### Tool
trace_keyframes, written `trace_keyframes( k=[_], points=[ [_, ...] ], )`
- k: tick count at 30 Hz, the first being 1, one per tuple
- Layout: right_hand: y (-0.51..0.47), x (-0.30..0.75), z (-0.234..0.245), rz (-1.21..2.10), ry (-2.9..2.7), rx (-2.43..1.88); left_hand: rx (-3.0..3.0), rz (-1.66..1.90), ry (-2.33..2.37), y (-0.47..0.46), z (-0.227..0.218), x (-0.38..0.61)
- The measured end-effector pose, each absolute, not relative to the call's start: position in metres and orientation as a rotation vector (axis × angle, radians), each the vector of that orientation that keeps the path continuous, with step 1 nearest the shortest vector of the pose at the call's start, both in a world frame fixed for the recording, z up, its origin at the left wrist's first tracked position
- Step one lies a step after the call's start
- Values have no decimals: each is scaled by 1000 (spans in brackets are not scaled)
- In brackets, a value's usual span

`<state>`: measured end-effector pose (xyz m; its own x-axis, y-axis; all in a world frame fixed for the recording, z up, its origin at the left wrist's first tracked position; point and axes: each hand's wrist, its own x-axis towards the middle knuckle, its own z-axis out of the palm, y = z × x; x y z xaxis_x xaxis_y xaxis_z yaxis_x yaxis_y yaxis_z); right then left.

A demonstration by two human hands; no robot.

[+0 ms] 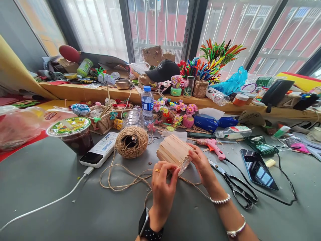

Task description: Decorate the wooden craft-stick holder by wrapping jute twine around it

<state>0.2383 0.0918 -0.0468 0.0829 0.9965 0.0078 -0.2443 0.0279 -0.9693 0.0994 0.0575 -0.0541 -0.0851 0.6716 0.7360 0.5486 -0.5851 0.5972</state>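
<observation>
Your stick cup (173,150) is tipped on its side, held between both grips just over the table (50,174). Your right hand (203,165) is closed round its right end. Your left hand (163,187) has its fingertips pinched shut at the near edge. The twine (140,177) seems to pass there, though I can't see it between them. Hold the right grip firm, pull the twine taut, and lay each turn touching the one before. The ball (131,142) sits left of your left grip and the scissors (235,189) just right of your right.
</observation>
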Motion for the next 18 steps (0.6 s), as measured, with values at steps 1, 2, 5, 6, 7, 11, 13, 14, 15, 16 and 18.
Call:
trace_keyframes(
  k=[1, 2, 5, 6, 7, 11, 13, 14, 15, 16, 18],
  points=[
    [92, 240, -47, 1236, -971, -1049, 2043, 1769, 1369, 58, -54, 100],
    [93, 240, -46, 1223, -967, -1047, 2031, 1779, 1362, 58, -54, 100],
    [94, 241, -46, 1209, -962, -1036, 1956, 1825, 1319, 59, -55, 102],
    [94, 241, -46, 1210, -966, -1025, 1919, 1833, 1298, 59, -55, 103],
    [94, 240, -47, 1214, -975, -1011, 1880, 1833, 1282, 59, -55, 103],
    [94, 240, -50, 1217, -1006, -951, 1754, 1787, 1312, 60, -55, 105],
    [94, 242, -53, 1211, -1001, -919, 1726, 1776, 1323, 59, -56, 105],
    [95, 242, -54, 1211, -995, -903, 1715, 1775, 1321, 59, -56, 105],
    [95, 243, -54, 1215, -988, -888, 1706, 1774, 1317, 59, -56, 105],
    [95, 244, -54, 1222, -979, -877, 1697, 1776, 1314, 59, -56, 105],
    [94, 246, -54, 1243, -971, -858, 1679, 1776, 1315, 59, -56, 104]
  ],
)
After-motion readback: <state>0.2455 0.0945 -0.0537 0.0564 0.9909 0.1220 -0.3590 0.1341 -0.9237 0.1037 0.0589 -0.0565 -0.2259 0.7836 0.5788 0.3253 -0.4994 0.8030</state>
